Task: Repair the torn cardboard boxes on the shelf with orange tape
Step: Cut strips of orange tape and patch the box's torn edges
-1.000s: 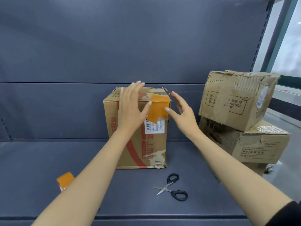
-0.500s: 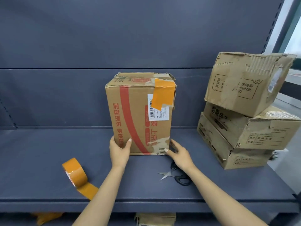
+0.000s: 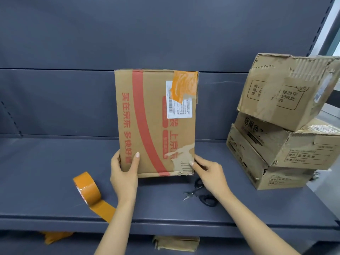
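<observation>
1. Two hands on one box, both at its bottom edge
2. Left hand [image 3: 123, 173] grips the lower left corner of the cardboard box [image 3: 156, 124]: thumb lies flat up the front face, the other fingers wrap round the left side out of sight
3. Right hand [image 3: 209, 173] holds the lower right corner: thumb tip presses the torn patch on the front, fingers curl round behind the right edge
4. Box stands upright at mid shelf [image 3: 46, 162], front face toward the camera, top edge level with the seam in the back panel; cannot tell if the bottom rests on the shelf or is lifted slightly
5. Box front: red curved stripe, red Chinese print, white shipping label [image 3: 179, 105] upper right
6. Orange tape patch [image 3: 184, 85] covers the top right corner, wrinkled, overlapping the label's top
7. Lower right corner has the outer paper ripped away, ragged edge, bare of tape
8. Tape roll [image 3: 86, 188] stands on edge near left of the box, loose strip trailing over the near edge of the shelf
9. Scissors [image 3: 200, 194], black handles, lie on the shelf just near of the box, partly under the right wrist
10. Stacked boxes [image 3: 281, 129] at right, well apart from the held box, torn and dented; the top one sits tilted
</observation>
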`<state>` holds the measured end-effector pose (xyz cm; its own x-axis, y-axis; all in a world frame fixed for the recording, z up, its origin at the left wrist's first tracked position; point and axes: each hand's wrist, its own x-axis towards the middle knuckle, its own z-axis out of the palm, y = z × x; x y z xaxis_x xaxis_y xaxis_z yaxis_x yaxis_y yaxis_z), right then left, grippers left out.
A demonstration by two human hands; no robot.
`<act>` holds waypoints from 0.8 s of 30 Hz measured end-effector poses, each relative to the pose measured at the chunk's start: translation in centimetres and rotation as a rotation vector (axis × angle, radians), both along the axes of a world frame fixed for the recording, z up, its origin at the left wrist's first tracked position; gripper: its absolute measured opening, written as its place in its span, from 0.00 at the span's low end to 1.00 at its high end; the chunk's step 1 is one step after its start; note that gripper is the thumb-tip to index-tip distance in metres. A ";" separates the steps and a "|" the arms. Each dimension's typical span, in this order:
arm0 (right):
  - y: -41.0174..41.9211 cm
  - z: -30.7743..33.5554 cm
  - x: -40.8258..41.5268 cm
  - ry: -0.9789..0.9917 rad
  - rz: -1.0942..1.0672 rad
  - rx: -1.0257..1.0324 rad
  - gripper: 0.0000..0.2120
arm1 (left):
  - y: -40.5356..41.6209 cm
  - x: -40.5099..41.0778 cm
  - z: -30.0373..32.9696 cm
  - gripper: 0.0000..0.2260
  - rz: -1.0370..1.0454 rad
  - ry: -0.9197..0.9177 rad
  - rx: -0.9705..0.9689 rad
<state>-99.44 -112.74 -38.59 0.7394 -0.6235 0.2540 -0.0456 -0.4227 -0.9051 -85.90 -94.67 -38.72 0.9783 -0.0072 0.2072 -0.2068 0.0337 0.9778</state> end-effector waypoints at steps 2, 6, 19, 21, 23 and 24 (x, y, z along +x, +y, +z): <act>1.4 0.5 -0.9 -0.062 0.033 0.059 0.16 | 1.1 -0.7 1.0 0.22 0.012 -0.025 -0.014; 3.4 0.2 -2.2 -0.112 0.080 0.137 0.21 | 3.3 -1.7 3.0 0.24 0.011 -0.069 -0.002; 5.3 1.1 -2.7 -0.102 0.067 -0.106 0.34 | 6.3 -2.0 5.0 0.18 0.016 0.004 -0.047; 5.1 1.3 -2.6 -0.117 0.051 -0.087 0.30 | 6.4 -1.8 5.0 0.14 0.003 0.035 -0.082; 4.9 1.5 -2.2 -0.115 0.041 -0.053 0.28 | 6.1 -1.5 5.0 0.11 -0.029 0.065 -0.117; 4.7 1.6 -2.0 -0.113 0.036 -0.038 0.27 | 5.9 -1.3 5.1 0.11 -0.046 0.075 -0.126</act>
<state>-101.43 -108.05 -36.99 0.7264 -0.5856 0.3598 0.0714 -0.4563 -0.8869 -87.19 -88.80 -33.61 0.9903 -0.0307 0.1356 -0.1288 0.1651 0.9778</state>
